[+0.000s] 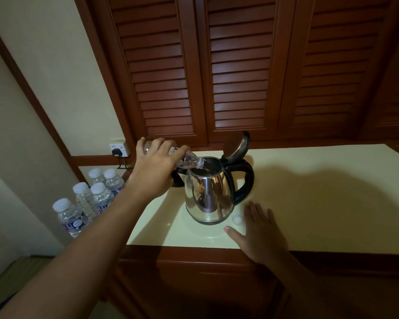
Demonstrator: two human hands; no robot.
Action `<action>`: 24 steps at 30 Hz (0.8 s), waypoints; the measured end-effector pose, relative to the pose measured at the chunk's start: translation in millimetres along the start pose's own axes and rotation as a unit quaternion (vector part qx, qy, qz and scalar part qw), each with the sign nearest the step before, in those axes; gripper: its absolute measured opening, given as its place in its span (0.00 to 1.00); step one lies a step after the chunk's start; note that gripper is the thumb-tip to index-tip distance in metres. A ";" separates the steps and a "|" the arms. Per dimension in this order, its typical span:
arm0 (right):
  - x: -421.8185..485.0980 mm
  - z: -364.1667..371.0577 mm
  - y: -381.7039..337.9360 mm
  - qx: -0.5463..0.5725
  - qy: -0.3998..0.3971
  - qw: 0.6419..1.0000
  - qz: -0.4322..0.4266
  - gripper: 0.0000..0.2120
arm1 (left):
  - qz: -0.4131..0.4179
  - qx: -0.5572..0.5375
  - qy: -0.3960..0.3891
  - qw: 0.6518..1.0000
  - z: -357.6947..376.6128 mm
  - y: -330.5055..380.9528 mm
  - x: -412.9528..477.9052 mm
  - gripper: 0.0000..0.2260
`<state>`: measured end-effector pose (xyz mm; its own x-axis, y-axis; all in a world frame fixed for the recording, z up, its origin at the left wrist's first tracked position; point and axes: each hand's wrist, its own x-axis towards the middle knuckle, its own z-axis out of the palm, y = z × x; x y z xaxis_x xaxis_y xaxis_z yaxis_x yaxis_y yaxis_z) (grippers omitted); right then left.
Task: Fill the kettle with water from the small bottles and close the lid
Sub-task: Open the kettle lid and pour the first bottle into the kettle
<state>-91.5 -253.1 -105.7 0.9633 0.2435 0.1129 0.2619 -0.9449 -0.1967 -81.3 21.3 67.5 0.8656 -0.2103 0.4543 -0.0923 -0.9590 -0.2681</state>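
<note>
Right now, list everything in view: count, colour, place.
kettle: one, steel with black handle, on the counter
kettle lid: one, dark, hinged upright, open
open bottle: one, clear, tilted, mouth at the kettle's opening
capped bottles: five, clear with white caps, left of the counter
loose cap: one, white, on the counter by the kettle's base
counter: one, cream
wall socket: one, white with black plug, left wall
louvred doors: several, brown, behind the counter
left hand: grips the open bottle
right hand: flat on the counter

Dim, warm light; wide-angle edges bow (corners darkest).
</note>
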 end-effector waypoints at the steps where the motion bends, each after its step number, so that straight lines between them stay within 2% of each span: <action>1: 0.0 0.3 0.0 0.001 0.001 1.000 0.001 0.50 | 0.004 0.005 0.001 1.000 -1.0 0.3 0.7 0.38; 24: 0.0 -0.9 1.6 0.017 0.003 1.000 0.008 0.50 | 0.025 0.058 -0.009 0.998 -2.6 6.0 9.9 0.42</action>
<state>-91.1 -254.8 -105.2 0.9672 0.2266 0.1151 0.2480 -0.9405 -0.2325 -74.5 13.0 72.6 0.8706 -0.2526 0.4222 -0.0785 -0.9185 -0.3875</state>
